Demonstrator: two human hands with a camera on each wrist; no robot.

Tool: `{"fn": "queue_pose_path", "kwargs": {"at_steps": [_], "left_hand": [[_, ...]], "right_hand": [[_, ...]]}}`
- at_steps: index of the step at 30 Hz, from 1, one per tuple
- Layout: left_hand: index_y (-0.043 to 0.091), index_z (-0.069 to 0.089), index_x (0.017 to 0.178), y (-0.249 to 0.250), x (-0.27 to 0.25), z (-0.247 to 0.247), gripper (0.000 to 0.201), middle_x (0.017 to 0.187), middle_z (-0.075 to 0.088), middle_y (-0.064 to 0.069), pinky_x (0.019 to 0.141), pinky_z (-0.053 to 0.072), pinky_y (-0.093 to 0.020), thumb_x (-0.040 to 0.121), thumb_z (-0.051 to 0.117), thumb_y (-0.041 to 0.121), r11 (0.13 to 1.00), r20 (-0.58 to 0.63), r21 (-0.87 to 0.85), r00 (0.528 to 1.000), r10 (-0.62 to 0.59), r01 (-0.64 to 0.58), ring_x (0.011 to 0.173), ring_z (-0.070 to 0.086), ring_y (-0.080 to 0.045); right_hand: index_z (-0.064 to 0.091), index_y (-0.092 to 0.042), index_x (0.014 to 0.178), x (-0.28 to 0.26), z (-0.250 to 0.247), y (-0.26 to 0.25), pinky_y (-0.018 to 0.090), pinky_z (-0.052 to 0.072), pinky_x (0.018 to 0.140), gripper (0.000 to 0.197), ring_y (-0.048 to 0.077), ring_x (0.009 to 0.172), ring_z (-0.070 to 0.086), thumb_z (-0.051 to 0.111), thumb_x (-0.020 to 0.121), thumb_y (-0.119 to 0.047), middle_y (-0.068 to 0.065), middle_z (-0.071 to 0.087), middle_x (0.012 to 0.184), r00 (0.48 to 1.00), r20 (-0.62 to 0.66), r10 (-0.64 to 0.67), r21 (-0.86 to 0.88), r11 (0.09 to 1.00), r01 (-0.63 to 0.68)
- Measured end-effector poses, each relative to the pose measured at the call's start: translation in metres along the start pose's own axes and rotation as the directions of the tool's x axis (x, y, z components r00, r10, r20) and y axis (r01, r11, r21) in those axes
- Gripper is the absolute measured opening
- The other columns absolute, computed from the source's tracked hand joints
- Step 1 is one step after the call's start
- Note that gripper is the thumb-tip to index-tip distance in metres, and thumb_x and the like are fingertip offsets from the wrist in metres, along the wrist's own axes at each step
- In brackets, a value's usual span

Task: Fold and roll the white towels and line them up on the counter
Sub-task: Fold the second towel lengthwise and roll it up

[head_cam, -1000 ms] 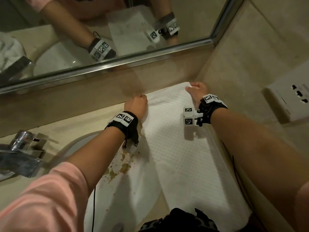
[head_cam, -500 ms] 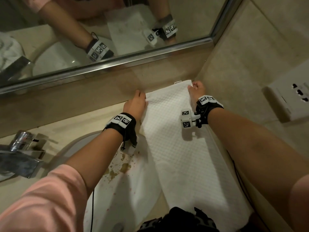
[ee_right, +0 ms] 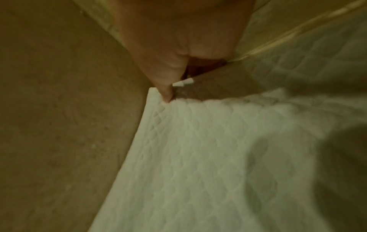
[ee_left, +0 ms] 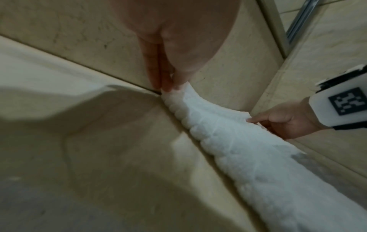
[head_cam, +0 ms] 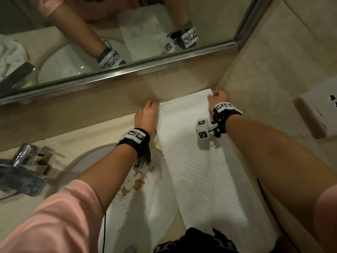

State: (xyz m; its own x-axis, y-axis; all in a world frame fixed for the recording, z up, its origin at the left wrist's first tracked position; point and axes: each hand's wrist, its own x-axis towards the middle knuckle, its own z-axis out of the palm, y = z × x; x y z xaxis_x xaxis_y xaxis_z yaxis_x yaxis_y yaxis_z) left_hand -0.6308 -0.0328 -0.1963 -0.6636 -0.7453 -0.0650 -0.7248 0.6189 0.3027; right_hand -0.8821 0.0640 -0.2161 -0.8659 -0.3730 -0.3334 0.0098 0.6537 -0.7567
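Towel [head_cam: 191, 152] corners in both hands

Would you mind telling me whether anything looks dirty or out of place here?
Yes: brownish stains and pink specks mark the white cloth lying over the sink, left of the towel both hands hold.

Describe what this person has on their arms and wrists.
Both forearms are bare. A pink sleeve covers the left upper arm. Each wrist wears a black strap with white blocks printed with black square-pattern markers: left wristband, right wristband. A thin black cable hangs under the left arm.
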Motion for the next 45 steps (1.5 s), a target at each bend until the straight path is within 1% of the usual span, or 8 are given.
{"fn": "queue_pose_path", "kwargs": {"at_steps": [4,9,16,22,30,37,41,45], "left_hand": [[0.02,0.061,0.115,-0.003,-0.005,0.004,0.028,0.118,0.058,-0.002,0.066,0.048,-0.032,0.088,0.056,0.015,0.973,-0.108,-0.137,0.979,0.171,-0.185,0.087,0.062,-0.028],[0.014,0.074,0.094,-0.012,0.0,0.026,0.011,0.1,0.07,0.0,0.067,0.055,-0.033,0.087,0.065,0.013,0.932,-0.159,-0.151,0.939,0.306,-0.329,0.091,0.063,-0.025],[0.019,0.075,0.102,-0.011,0.003,0.024,0.018,0.111,0.07,0.002,0.078,0.052,-0.031,0.092,0.06,0.019,0.956,-0.062,-0.171,0.97,0.233,-0.24,0.107,0.059,-0.021],[0.018,0.076,0.097,-0.01,-0.001,0.022,0.018,0.097,0.073,-0.005,0.074,0.054,-0.037,0.093,0.059,0.018,0.954,-0.079,-0.224,0.979,0.187,-0.201,0.097,0.064,-0.028],[0.016,0.075,0.101,-0.012,0.002,0.017,0.02,0.109,0.072,-0.005,0.085,0.052,-0.037,0.093,0.057,0.016,0.947,0.002,-0.285,0.987,0.158,-0.151,0.103,0.065,-0.026],[0.003,0.069,0.099,-0.015,-0.001,0.007,0.013,0.108,0.065,-0.012,0.081,0.045,-0.026,0.09,0.06,0.005,0.933,-0.26,-0.253,0.947,0.188,-0.254,0.098,0.058,-0.027],[0.0,0.056,0.12,-0.006,-0.003,0.006,0.028,0.115,0.055,-0.02,0.065,0.043,-0.033,0.093,0.049,0.005,0.976,-0.084,-0.186,0.991,0.1,-0.115,0.09,0.058,-0.035],[0.001,0.044,0.129,-0.003,-0.005,0.013,0.033,0.123,0.048,-0.019,0.071,0.044,-0.036,0.099,0.04,0.014,0.997,0.042,-0.071,0.999,0.011,-0.008,0.098,0.057,-0.034]], "right_hand": [[0.053,-0.017,0.092,0.001,0.0,-0.006,0.027,0.043,0.073,0.005,0.022,0.082,0.054,0.057,0.092,-0.019,0.007,0.057,0.094,0.999,-0.041,-0.012,-0.212,0.977,0.003],[0.059,-0.002,0.118,-0.005,0.009,-0.008,0.033,0.046,0.089,0.027,0.031,0.111,0.059,0.057,0.094,-0.014,0.017,0.06,0.121,0.988,-0.101,-0.117,-0.363,0.929,0.073],[0.053,0.0,0.117,-0.012,0.013,0.003,0.035,0.041,0.092,0.024,0.032,0.113,0.053,0.053,0.095,-0.012,0.018,0.053,0.124,0.956,-0.128,-0.264,-0.413,0.89,0.191],[0.052,0.003,0.113,-0.024,0.008,0.012,0.031,0.038,0.089,0.024,0.032,0.108,0.053,0.057,0.09,-0.004,0.019,0.054,0.119,0.93,-0.168,-0.327,-0.35,0.902,0.254],[0.063,-0.001,0.097,-0.026,0.007,0.018,0.03,0.044,0.081,0.021,0.029,0.093,0.06,0.048,0.087,0.01,0.015,0.064,0.1,0.913,-0.196,-0.358,-0.185,0.928,0.324],[0.071,-0.008,0.077,-0.036,0.012,0.022,0.014,0.041,0.071,0.037,0.018,0.076,0.061,0.042,0.08,0.015,0.006,0.07,0.083,0.934,-0.185,-0.304,-0.011,0.952,0.307],[0.053,-0.021,0.061,-0.038,0.014,0.019,0.011,0.037,0.056,0.04,0.012,0.064,0.05,0.04,0.072,0.015,-0.006,0.056,0.068,0.952,-0.16,-0.262,0.037,0.962,0.271],[0.059,-0.02,0.073,-0.038,0.011,0.02,0.017,0.041,0.069,0.037,0.011,0.078,0.052,0.042,0.079,0.012,-0.006,0.055,0.077,0.961,-0.149,-0.233,-0.006,0.972,0.235]]}}
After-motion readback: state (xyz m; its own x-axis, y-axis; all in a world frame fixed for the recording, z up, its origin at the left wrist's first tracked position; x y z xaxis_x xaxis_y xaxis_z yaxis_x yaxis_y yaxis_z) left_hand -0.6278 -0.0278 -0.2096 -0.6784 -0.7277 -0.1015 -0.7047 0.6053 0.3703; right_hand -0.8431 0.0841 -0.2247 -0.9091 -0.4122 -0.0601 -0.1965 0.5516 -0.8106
